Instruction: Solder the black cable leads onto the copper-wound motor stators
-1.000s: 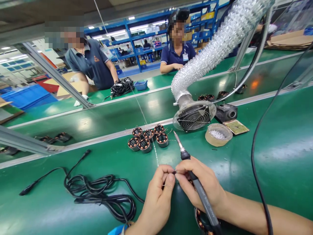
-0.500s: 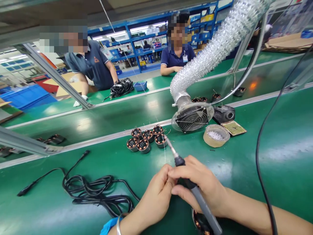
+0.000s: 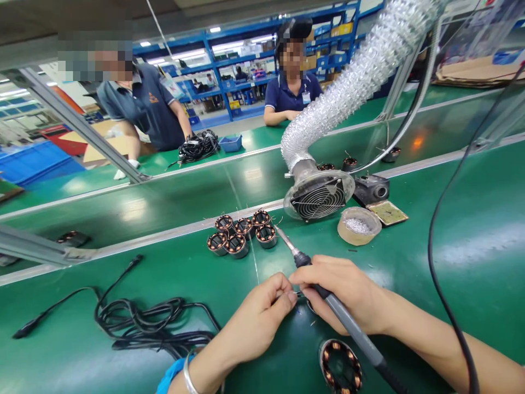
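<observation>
Green tabletop [image 3: 484,246] spreads before us, our soldering iron [image 3: 348,319] slanting above it, tip pointing far and left toward six coil rings [image 3: 237,246]. Right of them hangs the fan hood [image 3: 318,200]. Our right hand [image 3: 353,290], forearm angled in from the right, grips the iron; our left hand [image 3: 264,314] pinches a thin wire [image 3: 298,294].

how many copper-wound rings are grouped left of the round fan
6: back left ring, back middle ring, back right ring, front left ring, front middle ring and front right ring. They partly overlap; none looks fully hidden.
</observation>
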Demonstrator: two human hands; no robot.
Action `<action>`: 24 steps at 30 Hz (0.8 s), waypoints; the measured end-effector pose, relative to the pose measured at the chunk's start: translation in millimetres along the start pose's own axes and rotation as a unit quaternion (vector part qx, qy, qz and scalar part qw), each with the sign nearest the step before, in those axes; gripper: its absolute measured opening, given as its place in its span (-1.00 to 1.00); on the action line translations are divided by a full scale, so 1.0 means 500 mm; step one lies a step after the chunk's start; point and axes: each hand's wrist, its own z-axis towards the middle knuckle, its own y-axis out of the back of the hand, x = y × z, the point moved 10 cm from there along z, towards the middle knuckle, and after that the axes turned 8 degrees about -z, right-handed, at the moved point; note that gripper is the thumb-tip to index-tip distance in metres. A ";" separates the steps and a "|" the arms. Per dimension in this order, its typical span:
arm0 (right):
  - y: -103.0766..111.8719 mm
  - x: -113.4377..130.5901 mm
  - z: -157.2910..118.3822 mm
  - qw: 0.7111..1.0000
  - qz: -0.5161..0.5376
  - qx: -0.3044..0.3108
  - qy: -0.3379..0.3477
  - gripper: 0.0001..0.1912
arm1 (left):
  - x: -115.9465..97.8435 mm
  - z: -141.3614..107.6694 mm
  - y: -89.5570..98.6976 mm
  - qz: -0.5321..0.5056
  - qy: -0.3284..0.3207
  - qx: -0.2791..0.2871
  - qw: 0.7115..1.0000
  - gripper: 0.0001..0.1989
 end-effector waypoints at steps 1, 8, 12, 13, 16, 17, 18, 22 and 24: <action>-0.001 -0.003 -0.001 1.000 0.009 -0.006 -0.009 -0.61 | 0.003 0.001 0.000 -0.005 0.001 -0.002 1.000 -0.70; -0.023 -0.021 -0.022 0.998 0.045 0.008 -0.038 -0.62 | 0.010 -0.001 -0.012 -0.029 0.026 0.012 0.999 -0.70; -0.023 -0.029 -0.025 0.997 0.049 0.027 -0.053 -0.67 | 0.009 -0.003 -0.014 -0.056 0.024 0.016 0.998 -0.69; -0.022 -0.029 -0.024 0.997 0.053 0.030 -0.054 -0.68 | 0.011 -0.003 -0.015 -0.073 0.027 0.018 0.997 -0.68; -0.019 -0.027 -0.023 0.997 0.052 0.032 -0.053 -0.69 | 0.027 -0.001 -0.022 -0.145 0.060 0.027 0.987 -0.63; -0.018 -0.024 -0.024 0.997 0.046 0.030 -0.050 -0.68 | 0.033 0.000 -0.028 -0.174 0.074 0.034 0.981 -0.62; -0.018 -0.020 -0.024 0.998 0.036 0.025 -0.047 -0.68 | 0.038 0.002 -0.033 -0.203 0.087 0.041 0.974 -0.61; -0.011 -0.009 -0.030 0.997 -0.038 -0.030 -0.054 -0.73 | 0.045 0.011 -0.044 -0.282 0.115 0.034 0.952 -0.62; -0.005 -0.005 -0.034 0.993 -0.068 -0.070 -0.060 -0.73 | 0.046 0.014 -0.043 -0.293 0.118 0.021 0.948 -0.61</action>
